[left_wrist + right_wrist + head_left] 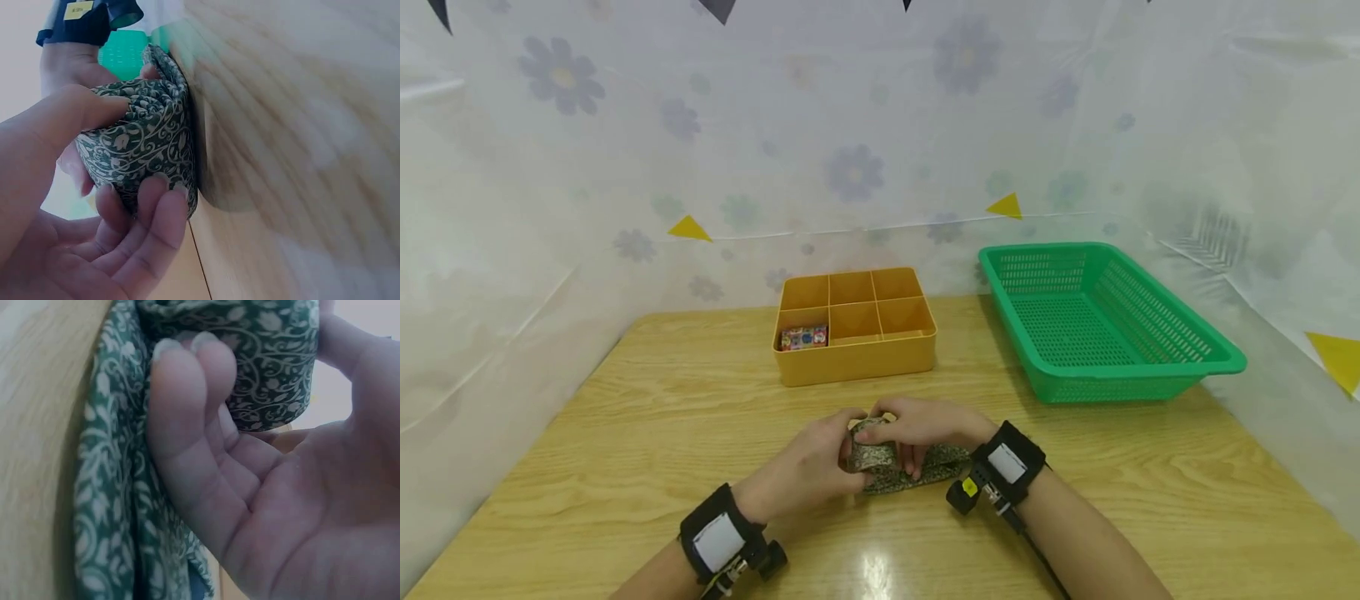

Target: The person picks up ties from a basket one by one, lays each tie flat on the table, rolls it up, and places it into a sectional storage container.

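Note:
A dark green cloth (pixel 874 457) with a pale floral scroll pattern lies on the table, partly rolled up. Its flat, folded tail (pixel 942 463) runs off to the right under the right hand. My left hand (pixel 808 462) grips the left side of the roll; in the left wrist view its thumb presses on the coiled end of the roll (pixel 134 147) and its fingers curl against the side. My right hand (pixel 925 422) holds the roll from the other side, thumb over its top. In the right wrist view, curled fingers (pixel 187 425) lie between the roll and the tail.
Behind the hands stands an orange organizer (pixel 857 363) with several compartments; small colourful packets (pixel 803 337) sit in its front left one. A green plastic basket (pixel 1112 372) is at the back right of the wooden table (pixel 647 417). A flower-printed curtain (pixel 760 125) hangs behind.

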Motion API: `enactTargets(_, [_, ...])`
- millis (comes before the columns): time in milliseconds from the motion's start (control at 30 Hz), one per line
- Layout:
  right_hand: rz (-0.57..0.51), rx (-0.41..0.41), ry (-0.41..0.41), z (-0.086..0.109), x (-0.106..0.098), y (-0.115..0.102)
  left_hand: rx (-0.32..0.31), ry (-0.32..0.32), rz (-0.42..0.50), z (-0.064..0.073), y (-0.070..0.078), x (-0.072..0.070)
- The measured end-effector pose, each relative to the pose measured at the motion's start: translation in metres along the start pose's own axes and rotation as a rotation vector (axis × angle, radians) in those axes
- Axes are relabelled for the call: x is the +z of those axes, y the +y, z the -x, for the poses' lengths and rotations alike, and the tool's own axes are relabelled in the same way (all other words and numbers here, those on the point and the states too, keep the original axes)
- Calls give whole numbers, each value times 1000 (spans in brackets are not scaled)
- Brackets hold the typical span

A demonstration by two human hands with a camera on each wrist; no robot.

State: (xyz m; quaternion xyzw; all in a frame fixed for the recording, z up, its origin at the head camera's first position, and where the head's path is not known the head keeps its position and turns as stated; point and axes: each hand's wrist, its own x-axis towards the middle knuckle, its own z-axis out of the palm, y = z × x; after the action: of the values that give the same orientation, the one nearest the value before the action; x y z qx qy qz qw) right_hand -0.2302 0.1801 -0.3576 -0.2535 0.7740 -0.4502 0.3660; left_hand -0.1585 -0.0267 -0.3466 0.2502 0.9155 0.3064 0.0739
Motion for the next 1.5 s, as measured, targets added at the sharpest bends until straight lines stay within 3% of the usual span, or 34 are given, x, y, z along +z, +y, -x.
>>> enactTargets(267, [-181,-16,-96,0,-3,9,46,-5,-89,3,-7,1])
enactTargets(633, [-65,0,-73,4,-9,4,45,-13,-62,3,-6,-2])
enactTargets(833, [52,-14,-34,6,-16,2,6,-19,-36,3,-3,-4])
enactTargets(1133, [-58,-37,-90,11,-19,0,25,12,-27,1,1,0])
enactTargets(1500, [23,-7,-30,7,-7,-2,96,69,-82,0,3,4])
